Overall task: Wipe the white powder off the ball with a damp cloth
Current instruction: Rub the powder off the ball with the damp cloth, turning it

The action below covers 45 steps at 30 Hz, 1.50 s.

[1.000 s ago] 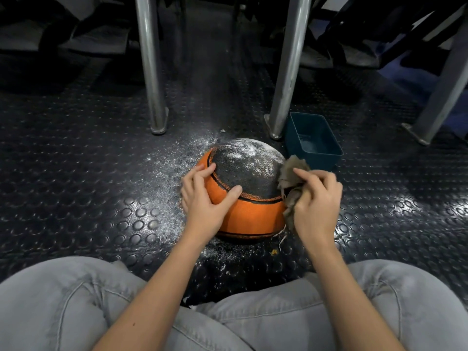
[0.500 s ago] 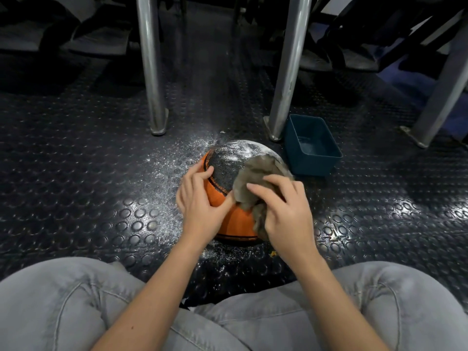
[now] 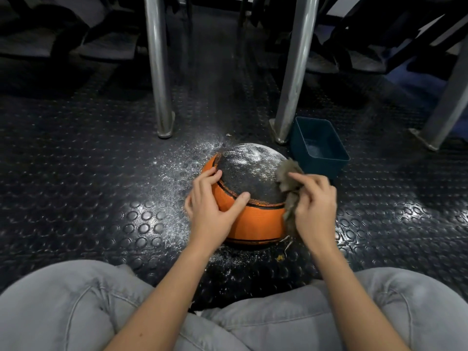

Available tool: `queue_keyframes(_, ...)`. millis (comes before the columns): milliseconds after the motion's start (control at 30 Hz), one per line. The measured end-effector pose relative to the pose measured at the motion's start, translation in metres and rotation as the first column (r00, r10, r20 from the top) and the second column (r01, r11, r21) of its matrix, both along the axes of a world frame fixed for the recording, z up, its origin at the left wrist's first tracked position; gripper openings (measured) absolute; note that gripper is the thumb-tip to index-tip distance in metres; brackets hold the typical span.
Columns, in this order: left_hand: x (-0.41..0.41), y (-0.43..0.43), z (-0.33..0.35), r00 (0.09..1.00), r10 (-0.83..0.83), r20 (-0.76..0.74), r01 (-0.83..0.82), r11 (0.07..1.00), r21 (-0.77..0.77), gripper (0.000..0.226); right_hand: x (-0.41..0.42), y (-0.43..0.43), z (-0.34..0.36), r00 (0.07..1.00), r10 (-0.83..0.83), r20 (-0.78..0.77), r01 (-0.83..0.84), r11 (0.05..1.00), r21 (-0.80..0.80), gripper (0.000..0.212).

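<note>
Floor [image 3: 76,173]: dark rubber with raised round studs, glossy in patches. On it:
- ball [image 3: 255,224], orange and black, at centre
- white powder [image 3: 182,168], scattered left of and before the ball
- blue tub [image 3: 321,165], just beside the ball, rear right
- metal legs [image 3: 158,72], three, behind
- yellow crumb [image 3: 279,258]

Seemingly a gym or sports room: black studded rubber floor [image 3: 76,173], steel legs [image 3: 158,72] standing on it, dark equipment frames [image 3: 405,34] along its far edge, a ball [image 3: 253,221].
</note>
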State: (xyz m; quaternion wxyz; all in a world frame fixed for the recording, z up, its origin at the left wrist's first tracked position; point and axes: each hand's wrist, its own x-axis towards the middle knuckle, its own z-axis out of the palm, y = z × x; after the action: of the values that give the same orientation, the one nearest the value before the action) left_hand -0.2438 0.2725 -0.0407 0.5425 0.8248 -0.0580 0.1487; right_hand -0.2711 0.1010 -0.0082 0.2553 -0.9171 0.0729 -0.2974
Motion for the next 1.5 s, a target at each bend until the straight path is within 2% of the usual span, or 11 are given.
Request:
queue_keyframes(100, -0.001, -0.005, -0.001, 1.0, 0.005, 0.01, -0.005, 1.0, -0.002, 0.067, -0.002, 0.01, -0.001, 0.994, -0.108, -0.023, 0.108, 0.994, 0.007, 0.036)
queue_keyframes(267, -0.001, 0.0, -0.002, 0.999, 0.037, 0.007, -0.037, 0.999, -0.002, 0.065, -0.013, 0.026, -0.002, 0.963, 0.262, 0.069, -0.238, 0.939, -0.249, 0.036)
queue_keyframes(400, -0.001, 0.001, 0.003, 1.0, 0.006, 0.012, -0.007, 0.999, 0.033, 0.06, 0.007, -0.005, -0.001, 0.996, -0.085, -0.011, 0.085, 0.996, 0.019, 0.035)
queue_keyframes(467, 0.0, 0.001, 0.004, 0.999, -0.006, 0.032, 0.004, 0.998, 0.055, 0.054, 0.003, 0.006, 0.001, 0.991, -0.132, 0.009, 0.132, 0.991, 0.01, 0.034)
queue_keyframes(633, 0.003, 0.007, 0.004, 0.999, -0.016, 0.044, 0.011, 0.994, 0.111, 0.057, -0.017, 0.03, -0.003, 0.965, 0.248, 0.086, -0.224, 0.949, -0.223, 0.036)
queue_keyframes(800, 0.004, 0.006, 0.002, 0.997, -0.03, 0.066, 0.022, 0.991, 0.13, 0.058, -0.001, 0.002, -0.003, 0.986, -0.163, -0.034, 0.166, 0.98, 0.108, 0.032)
queue_keyframes(967, 0.005, 0.009, -0.004, 0.998, -0.027, 0.058, 0.023, 0.997, 0.069, 0.055, -0.017, 0.027, -0.006, 0.953, 0.293, 0.083, -0.267, 0.935, -0.234, 0.033)
queue_keyframes(1133, 0.002, 0.007, 0.001, 0.997, -0.023, 0.07, 0.019, 0.998, 0.067, 0.055, 0.006, 0.005, 0.0, 0.99, -0.137, 0.012, 0.136, 0.988, 0.075, 0.031)
queue_keyframes(1300, 0.004, 0.007, -0.002, 0.996, -0.006, 0.087, 0.0, 0.998, 0.069, 0.053, -0.012, 0.025, -0.004, 0.963, 0.245, 0.117, -0.226, 0.962, -0.153, 0.034)
queue_keyframes(1400, 0.004, 0.009, -0.001, 0.997, -0.014, 0.082, 0.009, 0.998, 0.058, 0.056, 0.01, -0.001, -0.002, 0.996, -0.077, 0.055, 0.068, 0.987, 0.145, 0.032)
queue_keyframes(1500, 0.003, 0.004, 0.0, 0.996, -0.01, 0.087, 0.006, 0.999, 0.045, 0.056, 0.002, 0.015, 0.001, 0.988, -0.155, 0.021, 0.152, 0.981, 0.122, 0.031)
